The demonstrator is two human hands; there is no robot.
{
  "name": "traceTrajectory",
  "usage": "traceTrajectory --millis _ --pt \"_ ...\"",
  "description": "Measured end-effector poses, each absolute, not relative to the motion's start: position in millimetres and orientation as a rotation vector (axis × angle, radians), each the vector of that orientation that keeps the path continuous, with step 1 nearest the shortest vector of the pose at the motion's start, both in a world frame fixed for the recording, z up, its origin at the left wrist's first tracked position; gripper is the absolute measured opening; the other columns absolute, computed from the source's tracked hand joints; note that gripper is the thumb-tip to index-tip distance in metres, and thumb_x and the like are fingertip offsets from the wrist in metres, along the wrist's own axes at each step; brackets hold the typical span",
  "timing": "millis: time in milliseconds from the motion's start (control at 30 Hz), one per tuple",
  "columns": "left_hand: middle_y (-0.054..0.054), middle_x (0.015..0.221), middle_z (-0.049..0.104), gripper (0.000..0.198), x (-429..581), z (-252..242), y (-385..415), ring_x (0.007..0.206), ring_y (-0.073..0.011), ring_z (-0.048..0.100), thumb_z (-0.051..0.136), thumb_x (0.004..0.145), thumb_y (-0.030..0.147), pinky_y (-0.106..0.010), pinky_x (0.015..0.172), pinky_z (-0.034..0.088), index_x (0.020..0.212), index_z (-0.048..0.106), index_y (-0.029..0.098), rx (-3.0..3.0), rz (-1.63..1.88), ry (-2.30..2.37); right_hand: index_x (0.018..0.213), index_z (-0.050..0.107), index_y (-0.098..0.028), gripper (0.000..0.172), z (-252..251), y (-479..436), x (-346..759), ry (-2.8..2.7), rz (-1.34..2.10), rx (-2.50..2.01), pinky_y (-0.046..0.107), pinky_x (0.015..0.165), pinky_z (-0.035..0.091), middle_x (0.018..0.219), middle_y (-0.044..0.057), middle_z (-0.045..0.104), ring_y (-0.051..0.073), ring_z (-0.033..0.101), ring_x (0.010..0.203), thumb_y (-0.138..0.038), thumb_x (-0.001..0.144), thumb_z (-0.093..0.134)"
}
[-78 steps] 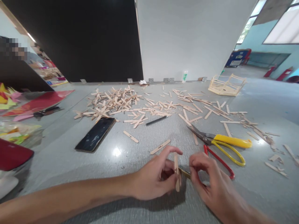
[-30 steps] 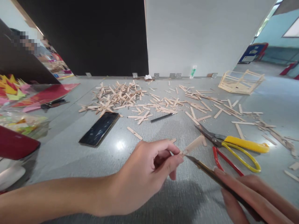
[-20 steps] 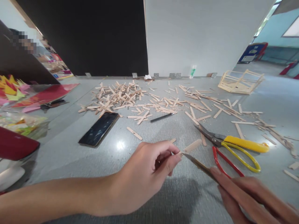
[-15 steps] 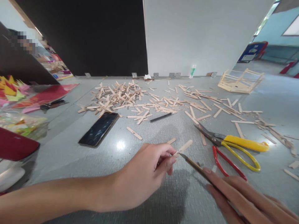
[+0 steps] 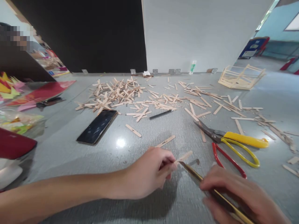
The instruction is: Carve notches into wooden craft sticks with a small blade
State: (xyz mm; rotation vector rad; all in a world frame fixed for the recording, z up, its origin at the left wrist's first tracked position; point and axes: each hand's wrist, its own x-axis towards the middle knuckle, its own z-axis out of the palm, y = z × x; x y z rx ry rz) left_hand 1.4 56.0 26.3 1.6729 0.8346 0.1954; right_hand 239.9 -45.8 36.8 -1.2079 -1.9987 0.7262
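Observation:
My left hand (image 5: 151, 172) pinches a pale wooden craft stick (image 5: 187, 155) between thumb and fingertips, with its far end sticking out to the right. In my right hand (image 5: 240, 193) is a slim gold-coloured craft knife (image 5: 192, 172). Its dark pointed tip meets the stick, or comes very close, just beside my left fingertips. Fingers hide the stick's near end. Behind my left hand lies another craft stick (image 5: 166, 141) with a dark slot in its middle. A similar marked stick (image 5: 133, 130) rests farther left.
Scissors (image 5: 217, 137) with red and yellow handles lie beside a yellow-handled tool (image 5: 246, 140). A phone (image 5: 97, 127), a black pen-like tool (image 5: 161, 114) and a stick pile (image 5: 116, 93) lie beyond. A stick frame (image 5: 241, 77) and glue stick (image 5: 192, 67) stand at the back.
My left hand has shifted slightly down, uncovering more of the slotted stick behind it. The held stick is turned more edge-on, and my right fingers have changed their grip on the knife.

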Motion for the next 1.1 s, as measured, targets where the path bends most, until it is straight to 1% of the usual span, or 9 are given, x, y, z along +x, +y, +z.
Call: traceTrajectory --millis 33,67,167,233,467,600,767,900,1100 --pt "0.003 0.067 0.06 0.036 2 26 55 0.052 -0.0087 0.055 0.05 0.106 0.04 -0.019 0.051 0.041 0.078 0.055 0.019 1.663 0.183 0.821 0.106 0.064 -0.031 0.023 35 -45 239 -2.016 0.611 -1.271 0.016 0.064 0.06 0.084 -0.005 0.072 0.011 0.073 0.069 -0.012 0.092 0.065" --pt "0.002 0.068 0.061 0.035 3 26 54 0.052 -0.0086 0.056 0.05 0.106 0.04 -0.018 0.051 0.042 0.079 0.056 0.019 1.653 0.171 0.811 0.108 0.065 -0.03 0.02 33 -44 240 -2.031 0.537 -1.292 0.015 0.066 0.06 0.085 -0.004 0.073 0.011 0.073 0.071 -0.015 0.096 0.064" --pt "0.002 0.068 0.062 0.033 5 24 54 0.051 -0.0088 0.056 0.051 0.105 0.039 -0.018 0.05 0.043 0.082 0.059 0.018 1.631 0.145 0.805 0.129 0.065 -0.029 0.026 23 -43 242 -2.064 0.526 -1.243 0.014 0.071 0.059 0.1 -0.002 0.076 0.01 0.075 0.081 -0.025 0.104 0.059" --pt "0.002 0.066 0.061 0.032 6 21 54 0.049 -0.0088 0.055 0.05 0.105 0.038 -0.018 0.047 0.042 0.081 0.058 0.018 1.62 0.135 0.805 0.132 0.064 -0.029 0.026 17 -43 243 -2.061 0.607 -1.234 0.014 0.073 0.059 0.101 -0.003 0.075 0.009 0.073 0.082 -0.029 0.107 0.056" --pt "0.004 0.061 0.057 0.032 6 15 55 0.046 -0.0084 0.052 0.051 0.105 0.039 -0.017 0.044 0.037 0.082 0.057 0.019 1.648 0.147 0.797 0.112 0.067 -0.029 0.016 14 -38 233 -1.95 0.62 -1.315 0.016 0.058 0.054 0.086 -0.005 0.073 0.009 0.067 0.064 -0.038 0.108 0.055" --pt "0.005 0.058 0.053 0.033 7 16 55 0.046 -0.0083 0.051 0.051 0.105 0.037 -0.018 0.045 0.035 0.079 0.057 0.018 1.7 0.164 0.768 0.109 0.066 -0.03 0.011 15 -35 233 -1.939 0.574 -1.303 0.019 0.059 0.053 0.085 -0.005 0.073 0.01 0.067 0.065 -0.034 0.108 0.056" --pt "0.005 0.058 0.053 0.033 8 17 55 0.049 -0.0076 0.049 0.054 0.104 0.03 -0.02 0.05 0.033 0.073 0.055 0.017 1.784 0.223 0.756 0.11 0.064 -0.031 0.013 12 -35 234 -1.943 0.669 -1.268 0.019 0.066 0.054 0.092 -0.004 0.072 0.011 0.068 0.076 -0.022 0.106 0.054" --pt "0.003 0.062 0.056 0.03 8 14 54 0.054 -0.009 0.05 0.053 0.104 0.029 -0.02 0.052 0.033 0.076 0.055 0.018 1.82 0.266 0.749 0.111 0.06 -0.03 0.015 5 -36 231 -1.901 0.778 -1.275 0.019 0.056 0.052 0.079 -0.005 0.066 0.01 0.062 0.06 -0.026 0.11 0.046" --pt "0.005 0.063 0.055 0.026 9 9 53 0.056 -0.0095 0.049 0.054 0.103 0.029 -0.021 0.054 0.033 0.079 0.053 0.019 1.863 0.316 0.728 0.108 0.055 -0.031 0.015 4 -38 229 -2.005 0.753 -1.27 0.019 0.058 0.05 0.078 -0.006 0.061 0.011 0.058 0.062 -0.032 0.112 0.041"
